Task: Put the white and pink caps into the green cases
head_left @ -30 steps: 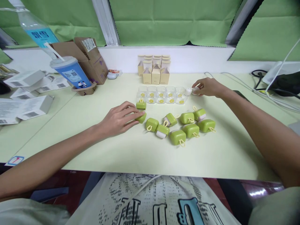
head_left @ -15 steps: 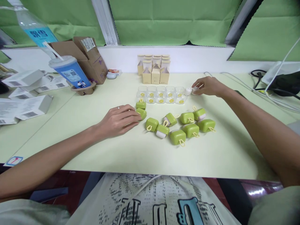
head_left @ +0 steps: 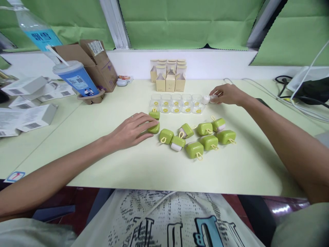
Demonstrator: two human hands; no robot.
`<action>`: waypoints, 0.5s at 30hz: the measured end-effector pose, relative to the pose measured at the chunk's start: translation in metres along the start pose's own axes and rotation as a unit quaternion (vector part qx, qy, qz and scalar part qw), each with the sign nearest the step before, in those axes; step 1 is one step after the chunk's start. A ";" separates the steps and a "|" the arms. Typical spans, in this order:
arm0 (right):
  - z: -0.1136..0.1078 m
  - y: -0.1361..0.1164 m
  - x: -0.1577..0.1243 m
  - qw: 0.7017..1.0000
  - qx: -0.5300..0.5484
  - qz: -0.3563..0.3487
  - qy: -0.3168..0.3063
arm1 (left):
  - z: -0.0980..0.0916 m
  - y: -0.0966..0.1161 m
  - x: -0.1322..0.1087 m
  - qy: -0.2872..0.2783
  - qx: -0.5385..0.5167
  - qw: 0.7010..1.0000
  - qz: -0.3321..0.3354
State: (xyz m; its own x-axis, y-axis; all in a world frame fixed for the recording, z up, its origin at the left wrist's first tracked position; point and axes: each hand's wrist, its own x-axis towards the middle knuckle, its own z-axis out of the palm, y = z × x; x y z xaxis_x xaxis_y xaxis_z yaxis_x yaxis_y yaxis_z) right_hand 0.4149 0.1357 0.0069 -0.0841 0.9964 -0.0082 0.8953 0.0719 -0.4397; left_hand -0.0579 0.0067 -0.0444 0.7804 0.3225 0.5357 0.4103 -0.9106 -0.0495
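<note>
My left hand [head_left: 132, 131] has its fingers over a small rounded green case [head_left: 154, 129], thumb at the near side and forefinger across the top. Right behind it sits another green case [head_left: 154, 114] with a yellow loop. My right hand [head_left: 226, 94] pinches a small white round piece [head_left: 213, 99], largely hidden by the fingers. A second white piece [head_left: 206, 99] touches it on the left. Beside that stand two rows of clear plastic cups [head_left: 176, 102] with yellow labels. Several more green cases [head_left: 194, 150] with yellow loops lie between my hands, some showing white undersides.
Open cream cartons [head_left: 170, 82] stand by the back wall. At left are a blue cup [head_left: 79, 79] in a cardboard holder, a brown box [head_left: 106, 72], a tall bottle [head_left: 38, 31] and white boxes [head_left: 38, 116]. Cables [head_left: 285, 99] run along the right.
My left fingers have moved forward and over the nearer green case, which has shifted slightly towards me. The right hand is almost still at the white pieces.
</note>
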 end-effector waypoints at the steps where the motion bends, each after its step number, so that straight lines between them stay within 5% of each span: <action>1: 0.000 0.000 0.000 1.000 0.002 0.000 0.000 | 0.000 -0.001 -0.001 -0.001 -0.001 1.000 -0.008; 15: -0.006 0.005 0.002 0.999 -0.033 -0.023 -0.025 | 0.002 -0.011 -0.003 0.060 -0.009 0.996 -0.069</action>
State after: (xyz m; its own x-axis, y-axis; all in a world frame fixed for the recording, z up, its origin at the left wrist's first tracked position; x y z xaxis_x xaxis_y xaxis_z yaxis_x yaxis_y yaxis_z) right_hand 0.4218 0.1384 0.0101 -0.1467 0.9886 -0.0354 0.9164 0.1224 -0.3811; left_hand -0.0637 0.0158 -0.0478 0.6552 0.4126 0.6328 0.5002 -0.8647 0.0458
